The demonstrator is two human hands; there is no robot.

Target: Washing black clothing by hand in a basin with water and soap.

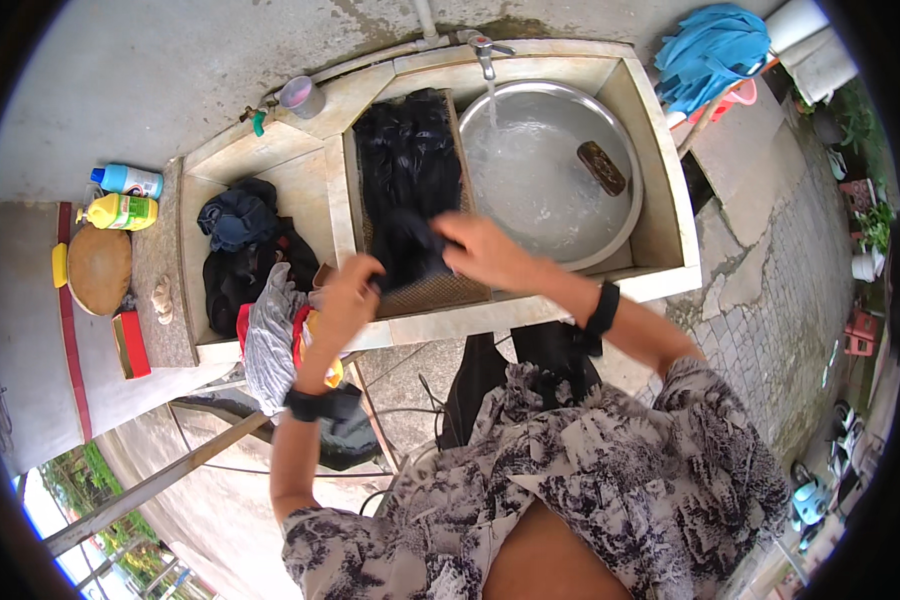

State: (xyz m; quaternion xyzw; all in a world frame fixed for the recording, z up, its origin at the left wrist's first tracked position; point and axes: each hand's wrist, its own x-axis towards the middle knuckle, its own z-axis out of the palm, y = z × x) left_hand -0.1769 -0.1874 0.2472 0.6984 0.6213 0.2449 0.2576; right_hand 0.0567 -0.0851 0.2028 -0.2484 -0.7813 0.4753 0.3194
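A wet black garment (410, 150) lies along the ribbed washboard slab (440, 292) in the middle of the sink. Its near end is bunched up and somewhat blurred between my hands. My right hand (480, 250) grips that bunch from the right with closed fingers. On the left, my left hand (345, 295) is closed on the edge of the same cloth. Right of the slab is a round metal basin (635, 200) of cloudy water, with a brown scrubbing brush (601, 168) in it. Water runs into the basin from the tap (485, 55).
The left compartment holds dark clothes (245, 240), and a grey cloth (273, 340) hangs over its front edge. A cup (302, 97) stands on the back ledge. Yellow (120, 212) and blue (130, 181) bottles are at the far left. A blue bundle (710, 55) sits beyond the right corner.
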